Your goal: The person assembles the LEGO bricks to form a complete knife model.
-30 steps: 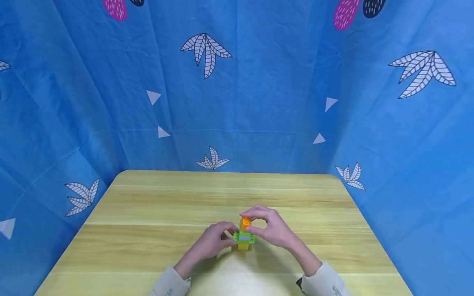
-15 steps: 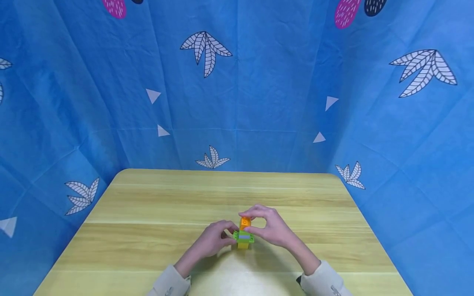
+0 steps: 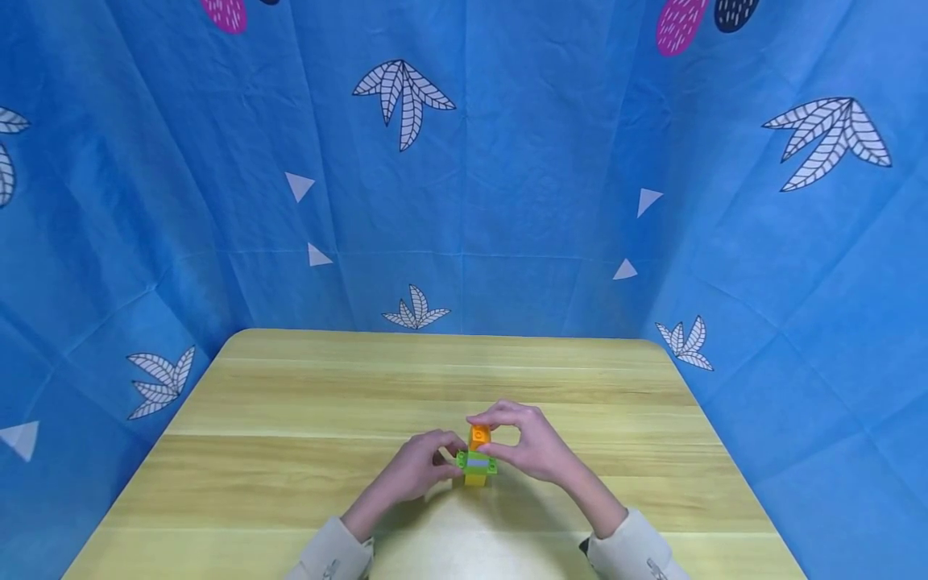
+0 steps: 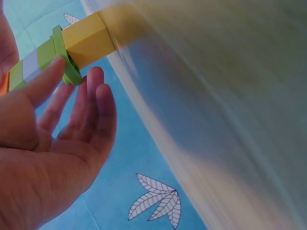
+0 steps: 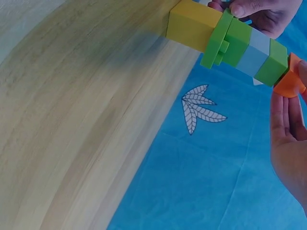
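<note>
A tower of toy building blocks stands upright on the wooden table. At its foot is a yellow block. A wider green plate, a green block, a pale blue block and another green block follow above it. An orange block tops the tower, pinched between thumb and fingers of my right hand. My left hand holds the tower lower down, its thumb and fingertips at the green plate; the left wrist view shows the other fingers loosely curved below.
The wooden table extends around the tower on all sides. Behind it and along both sides hangs a blue cloth with printed leaves and triangles.
Both hands keep their places on the tower. The orange block tips slightly and shifts a little to the left under the right hand; the head view tilts slightly.
</note>
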{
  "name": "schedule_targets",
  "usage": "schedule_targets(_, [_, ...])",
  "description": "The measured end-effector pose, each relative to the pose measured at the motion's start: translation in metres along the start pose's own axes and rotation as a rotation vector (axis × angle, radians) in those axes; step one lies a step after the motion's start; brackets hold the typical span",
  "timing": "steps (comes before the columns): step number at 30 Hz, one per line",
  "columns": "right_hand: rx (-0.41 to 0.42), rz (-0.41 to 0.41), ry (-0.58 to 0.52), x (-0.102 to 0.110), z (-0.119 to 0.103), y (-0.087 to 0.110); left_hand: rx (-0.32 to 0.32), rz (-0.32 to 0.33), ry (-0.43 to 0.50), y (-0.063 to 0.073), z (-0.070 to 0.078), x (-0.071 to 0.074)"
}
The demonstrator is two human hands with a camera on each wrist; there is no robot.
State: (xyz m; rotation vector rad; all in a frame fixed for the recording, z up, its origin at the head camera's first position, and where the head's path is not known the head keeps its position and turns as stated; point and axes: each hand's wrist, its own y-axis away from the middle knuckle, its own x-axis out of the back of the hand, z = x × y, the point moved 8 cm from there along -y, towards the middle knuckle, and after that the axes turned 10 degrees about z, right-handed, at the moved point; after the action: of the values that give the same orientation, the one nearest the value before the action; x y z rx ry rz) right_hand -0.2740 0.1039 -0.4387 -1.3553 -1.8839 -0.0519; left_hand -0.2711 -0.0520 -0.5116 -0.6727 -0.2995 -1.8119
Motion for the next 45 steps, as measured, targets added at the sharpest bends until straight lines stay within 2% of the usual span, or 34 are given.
schedule_targets(26, [0.02, 0.018, 0.089, -0.001, -0.005, 0.001, -0.004, 0.012, -0.01, -0.001, 0.0, 0.001])
schedule_targets(45, [0.119, 0.084, 0.111, -0.001, -0.011, 0.004, 0.031, -0.001, 0.021, 0.0, -0.002, 0.001])
